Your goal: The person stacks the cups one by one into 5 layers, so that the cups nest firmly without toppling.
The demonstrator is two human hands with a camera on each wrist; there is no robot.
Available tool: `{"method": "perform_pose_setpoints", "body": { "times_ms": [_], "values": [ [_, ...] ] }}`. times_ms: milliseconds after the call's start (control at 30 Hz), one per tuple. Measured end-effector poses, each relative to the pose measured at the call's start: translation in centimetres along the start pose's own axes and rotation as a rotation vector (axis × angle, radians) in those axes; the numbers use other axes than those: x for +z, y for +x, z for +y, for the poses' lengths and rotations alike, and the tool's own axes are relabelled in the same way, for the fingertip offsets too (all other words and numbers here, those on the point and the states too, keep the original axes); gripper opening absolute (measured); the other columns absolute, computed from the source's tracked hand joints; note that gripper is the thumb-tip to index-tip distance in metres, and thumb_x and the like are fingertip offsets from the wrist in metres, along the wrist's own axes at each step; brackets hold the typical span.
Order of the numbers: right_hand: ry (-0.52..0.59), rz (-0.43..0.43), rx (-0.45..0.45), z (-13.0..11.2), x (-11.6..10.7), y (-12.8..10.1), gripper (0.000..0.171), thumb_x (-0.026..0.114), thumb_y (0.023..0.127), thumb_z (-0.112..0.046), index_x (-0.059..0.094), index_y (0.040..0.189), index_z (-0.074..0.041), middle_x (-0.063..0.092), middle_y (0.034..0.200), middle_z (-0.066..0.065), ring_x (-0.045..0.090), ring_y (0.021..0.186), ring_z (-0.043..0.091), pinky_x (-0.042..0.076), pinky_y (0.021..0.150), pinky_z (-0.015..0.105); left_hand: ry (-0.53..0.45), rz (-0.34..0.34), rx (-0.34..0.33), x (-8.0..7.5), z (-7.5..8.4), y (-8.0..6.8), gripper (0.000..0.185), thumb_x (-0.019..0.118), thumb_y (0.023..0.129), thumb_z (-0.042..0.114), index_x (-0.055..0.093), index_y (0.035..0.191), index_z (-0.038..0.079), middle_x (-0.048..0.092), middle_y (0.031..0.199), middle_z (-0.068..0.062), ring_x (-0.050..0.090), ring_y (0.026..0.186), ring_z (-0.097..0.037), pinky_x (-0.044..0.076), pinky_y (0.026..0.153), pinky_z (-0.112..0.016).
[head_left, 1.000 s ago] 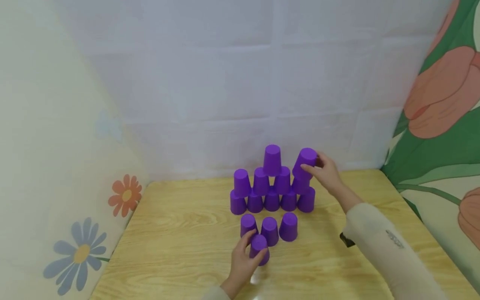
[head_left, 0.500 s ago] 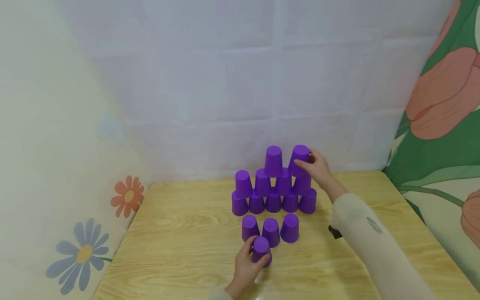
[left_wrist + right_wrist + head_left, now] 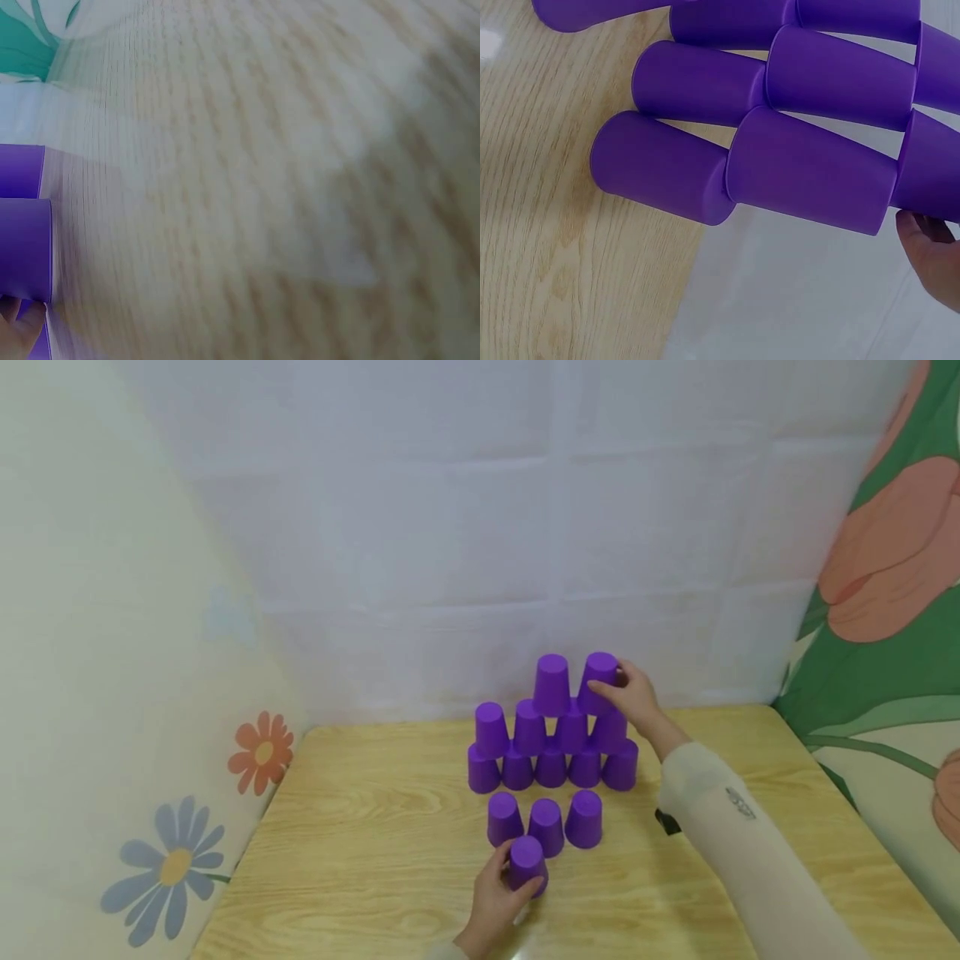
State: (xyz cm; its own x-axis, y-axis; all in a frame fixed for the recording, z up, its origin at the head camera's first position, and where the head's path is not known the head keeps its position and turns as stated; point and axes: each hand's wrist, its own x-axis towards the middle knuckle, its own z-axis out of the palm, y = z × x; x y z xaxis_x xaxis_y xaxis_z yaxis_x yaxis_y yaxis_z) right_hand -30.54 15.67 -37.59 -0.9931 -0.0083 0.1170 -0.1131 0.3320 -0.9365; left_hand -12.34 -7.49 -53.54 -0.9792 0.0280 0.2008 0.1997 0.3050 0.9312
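Observation:
A pyramid of upside-down purple cups [image 3: 551, 752] stands at the back of the wooden table [image 3: 360, 860]. My right hand [image 3: 633, 693] grips a purple cup [image 3: 598, 681] on the third tier, beside the other third-tier cup [image 3: 552, 683]. In the right wrist view the stacked cups [image 3: 810, 165] fill the frame and my fingertips [image 3: 930, 247] touch one at the right edge. My left hand [image 3: 502, 885] holds a single purple cup [image 3: 528, 863] on the table in front of three loose cups [image 3: 546, 822]. The left wrist view is blurred, with purple cups [image 3: 26, 240] at its left edge.
A white tiled wall stands right behind the pyramid. Flower-printed cloth hangs on the left [image 3: 172, 860] and right [image 3: 885, 568]. A small black object [image 3: 667, 821] lies on the table under my right forearm. Bare wood lies to the left of the cups.
My right hand has carried its cup leftwards and down onto the third tier beside the top cup. My left hand and its cup have barely moved.

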Motion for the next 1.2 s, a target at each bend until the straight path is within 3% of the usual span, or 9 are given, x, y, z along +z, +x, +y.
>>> {"method": "perform_pose_setpoints", "body": {
  "times_ms": [400, 700, 1033, 1200],
  "values": [
    [0.009, -0.011, 0.002, -0.3, -0.1, 0.0, 0.066, 0.063, 0.087, -0.017, 0.030, 0.140, 0.005, 0.042, 0.137, 0.030, 0.044, 0.125, 0.041, 0.037, 0.108, 0.046, -0.009, -0.010, 0.003, -0.1, -0.1, 0.1, 0.053, 0.075, 0.072, 0.006, 0.054, 0.120, -0.001, 0.062, 0.115, -0.020, 0.061, 0.102, -0.028, 0.053, 0.087, -0.030],
    [0.038, -0.021, -0.051, 0.3, -0.8, -1.2, 0.062, 0.061, 0.088, -0.012, 0.032, 0.139, 0.006, 0.043, 0.134, 0.033, 0.042, 0.126, 0.044, 0.036, 0.108, 0.049, 0.011, -0.032, 0.050, -0.8, 0.1, 0.3, 0.053, 0.077, 0.071, 0.011, 0.055, 0.118, -0.001, 0.062, 0.113, -0.020, 0.058, 0.100, -0.011, 0.054, 0.085, -0.027],
    [0.056, -0.022, -0.125, 1.1, -1.3, -3.4, 0.057, 0.060, 0.088, -0.006, 0.034, 0.134, 0.012, 0.042, 0.131, 0.037, 0.041, 0.124, 0.046, 0.035, 0.108, 0.052, 0.027, -0.101, 0.042, -3.3, 2.3, 1.2, 0.054, 0.077, 0.073, 0.014, 0.055, 0.120, 0.000, 0.063, 0.114, -0.018, 0.060, 0.100, -0.022, 0.053, 0.084, -0.029],
    [0.083, 0.008, -0.125, 2.0, -1.1, -4.6, 0.052, 0.060, 0.087, -0.003, 0.037, 0.132, 0.012, 0.047, 0.127, 0.036, 0.046, 0.120, 0.045, 0.040, 0.105, 0.049, 0.043, -0.113, 0.022, -4.2, 3.3, 2.4, 0.056, 0.078, 0.073, 0.013, 0.054, 0.121, -0.002, 0.064, 0.108, -0.019, 0.060, 0.095, -0.019, 0.054, 0.081, -0.026]
  ]
}}
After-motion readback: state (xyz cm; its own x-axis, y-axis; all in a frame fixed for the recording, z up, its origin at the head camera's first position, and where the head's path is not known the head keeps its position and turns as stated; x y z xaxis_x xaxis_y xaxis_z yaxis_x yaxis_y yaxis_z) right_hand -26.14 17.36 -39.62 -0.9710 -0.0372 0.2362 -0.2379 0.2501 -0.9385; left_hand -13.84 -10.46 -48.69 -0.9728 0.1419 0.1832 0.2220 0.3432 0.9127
